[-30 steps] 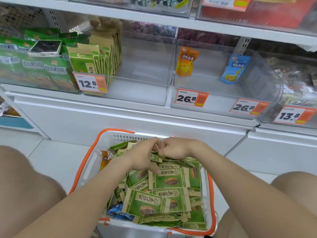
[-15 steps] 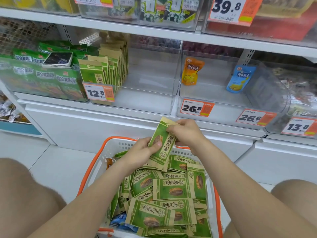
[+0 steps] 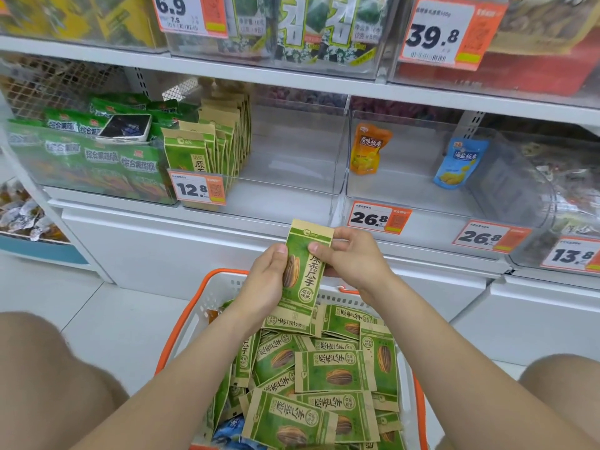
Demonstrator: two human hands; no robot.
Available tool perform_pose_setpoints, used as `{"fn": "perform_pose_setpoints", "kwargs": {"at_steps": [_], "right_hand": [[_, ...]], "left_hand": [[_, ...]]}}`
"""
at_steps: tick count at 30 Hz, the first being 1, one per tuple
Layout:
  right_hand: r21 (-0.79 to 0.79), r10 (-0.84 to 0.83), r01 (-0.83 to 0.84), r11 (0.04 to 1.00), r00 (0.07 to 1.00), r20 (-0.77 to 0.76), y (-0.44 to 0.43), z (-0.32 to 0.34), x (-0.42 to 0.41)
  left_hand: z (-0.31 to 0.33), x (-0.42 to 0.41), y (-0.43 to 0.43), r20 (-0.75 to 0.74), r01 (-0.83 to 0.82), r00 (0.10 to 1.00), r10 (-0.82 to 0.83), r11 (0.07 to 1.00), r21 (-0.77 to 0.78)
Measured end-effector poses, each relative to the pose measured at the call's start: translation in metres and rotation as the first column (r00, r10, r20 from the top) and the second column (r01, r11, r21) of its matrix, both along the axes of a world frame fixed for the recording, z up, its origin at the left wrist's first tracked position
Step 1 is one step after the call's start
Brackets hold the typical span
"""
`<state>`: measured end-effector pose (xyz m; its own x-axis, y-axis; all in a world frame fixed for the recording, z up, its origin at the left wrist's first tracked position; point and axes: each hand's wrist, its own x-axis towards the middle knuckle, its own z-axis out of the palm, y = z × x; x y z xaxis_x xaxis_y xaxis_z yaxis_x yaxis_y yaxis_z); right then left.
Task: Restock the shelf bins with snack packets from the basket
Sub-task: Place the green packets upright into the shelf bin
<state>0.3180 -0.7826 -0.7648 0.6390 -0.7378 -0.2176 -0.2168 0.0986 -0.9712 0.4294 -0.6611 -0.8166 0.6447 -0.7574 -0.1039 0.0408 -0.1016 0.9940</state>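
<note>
Both hands hold one green-and-tan paper sunflower-seed packet (image 3: 306, 264) upright above the far end of the white plastic basket with the orange rim (image 3: 207, 300), its tan top band pointing to twelve o'clock, toward the shelf. The left hand (image 3: 269, 280) grips the packet's nine o'clock edge, fingers curled behind it and thumb pressed on the printed front. The right hand (image 3: 354, 258) pinches the three o'clock edge near the top, thumb on the front and curled fingers behind. Whether more packets are stacked behind the front one cannot be told.

Below the hands, at six o'clock, the basket holds a loose heap of matching green packets (image 3: 334, 371) lying flat at mixed angles.

At twelve o'clock from the hands stands a clear plastic shelf bin (image 3: 292, 177). A row of the same packets (image 3: 207, 147) stands upright along its nine o'clock side, behind a white-and-orange price tag reading 12.8 (image 3: 196, 190).

At three o'clock from that bin, a second clear bin (image 3: 406, 190) holds an orange pouch (image 3: 368, 152) and a blue pouch (image 3: 459, 164), well apart. At nine o'clock, a phone (image 3: 126, 126) lies on top of green snack bags (image 3: 97, 157).
</note>
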Motion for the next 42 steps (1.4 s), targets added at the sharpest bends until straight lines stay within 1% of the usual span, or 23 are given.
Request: {"fn": "perform_pose_setpoints", "kwargs": {"at_steps": [2, 4, 5, 7, 9, 10, 12, 14, 15, 17, 19, 21, 23, 26, 28, 30, 32, 34, 36, 39, 40, 42], "right_hand": [[-0.027, 0.005, -0.005, 1.0, 1.0, 0.014, 0.003, 0.003, 0.002], [-0.119, 0.057, -0.058, 0.991, 0.998, -0.014, 0.009, 0.008, 0.006], [-0.163, 0.078, -0.079, 0.984, 0.997, -0.012, 0.013, 0.01, 0.008], [-0.235, 0.078, -0.069, 0.969, 0.996, 0.03, 0.02, 0.014, 0.016], [-0.317, 0.044, -0.021, 0.948, 0.997, 0.066, 0.024, 0.02, 0.025], [-0.354, 0.031, 0.002, 0.935, 0.996, 0.085, 0.025, 0.023, 0.029], [-0.428, 0.008, 0.046, 0.903, 0.992, 0.123, 0.025, 0.032, 0.038], [-0.517, -0.018, 0.096, 0.851, 0.988, 0.154, 0.025, 0.042, 0.045], [-0.566, -0.033, 0.125, 0.815, 0.985, 0.17, 0.025, 0.048, 0.05], [-0.639, -0.057, 0.173, 0.749, 0.978, 0.199, 0.026, 0.061, 0.06], [-0.681, -0.06, 0.199, 0.705, 0.973, 0.222, 0.023, 0.071, 0.071], [-0.712, -0.059, 0.205, 0.672, 0.973, 0.224, 0.018, 0.076, 0.083], [-0.734, -0.066, 0.202, 0.649, 0.976, 0.21, 0.011, 0.076, 0.095], [-0.718, -0.085, 0.203, 0.666, 0.977, 0.198, 0.0, 0.073, 0.112], [-0.697, -0.095, 0.204, 0.688, 0.977, 0.192, -0.007, 0.072, 0.124], [-0.67, -0.088, 0.203, 0.714, 0.976, 0.201, -0.011, 0.074, 0.135], [-0.641, -0.09, 0.187, 0.744, 0.979, 0.181, -0.015, 0.075, 0.148], [-0.577, -0.113, 0.168, 0.8, 0.985, 0.13, -0.02, 0.075, 0.158], [-0.501, -0.145, 0.15, 0.852, 0.988, 0.049, -0.024, 0.073, 0.164], [-0.378, -0.199, 0.161, 0.912, 0.978, -0.063, -0.031, 0.071, 0.176], [-0.316, -0.205, 0.174, 0.933, 0.976, -0.068, -0.034, 0.072, 0.18], [-0.187, -0.249, 0.241, 0.952, 0.968, -0.019, -0.044, 0.069, 0.189]], "left_hand": [[0.007, -0.001, -0.003, 0.057, -0.083, 0.995, 0.085, 0.996, -0.04], [0.017, 0.003, -0.007, 0.079, -0.181, 0.979, 0.186, 0.981, -0.066], [0.023, 0.007, -0.009, 0.077, -0.222, 0.971, 0.227, 0.973, -0.067], [0.039, 0.017, -0.011, 0.099, -0.268, 0.958, 0.271, 0.963, -0.036], [0.058, 0.03, -0.013, 0.177, -0.285, 0.944, 0.279, 0.958, 0.01], [0.069, 0.038, -0.012, 0.253, -0.305, 0.923, 0.289, 0.952, 0.026], [0.095, 0.057, -0.011, 0.42, -0.351, 0.857, 0.299, 0.935, 0.051], [0.12, 0.079, -0.009, 0.542, -0.361, 0.799, 0.262, 0.929, 0.083], [0.129, 0.091, -0.008, 0.616, -0.381, 0.75, 0.24, 0.918, 0.106], [0.147, 0.113, -0.007, 0.762, -0.456, 0.617, 0.194, 0.878, 0.145], [0.162, 0.128, -0.008, 0.84, -0.534, 0.516, 0.171, 0.83, 0.159], [0.171, 0.14, -0.011, 0.888, -0.596, 0.436, 0.147, 0.786, 0.163], [0.166, 0.15, -0.015, 0.924, -0.643, 0.364, 0.119, 0.75, 0.157], [0.141, 0.16, -0.021, 0.953, -0.675, 0.288, 0.098, 0.726, 0.13], [0.129, 0.165, -0.027, 0.975, -0.692, 0.22, 0.041, 0.711, 0.126], [0.127, 0.17, -0.036, 0.992, -0.699, 0.128, -0.009, 0.709, 0.096], [0.129, 0.177, -0.048, 0.999, -0.686, 0.027, -0.016, 0.727, 0.031], [0.129, 0.182, -0.059, 0.999, -0.677, -0.034, -0.04, 0.736, 0.006], [0.126, 0.187, -0.066, 0.994, -0.692, -0.051, -0.097, 0.721, 0.035], [0.124, 0.194, -0.068, 0.987, -0.719, -0.038, -0.158, 0.69, 0.082], [0.124, 0.197, -0.068, 0.987, -0.725, -0.033, -0.159, 0.683, 0.085], [0.125, 0.201, -0.067, 0.988, -0.743, -0.02, -0.152, 0.664, 0.087]]}}
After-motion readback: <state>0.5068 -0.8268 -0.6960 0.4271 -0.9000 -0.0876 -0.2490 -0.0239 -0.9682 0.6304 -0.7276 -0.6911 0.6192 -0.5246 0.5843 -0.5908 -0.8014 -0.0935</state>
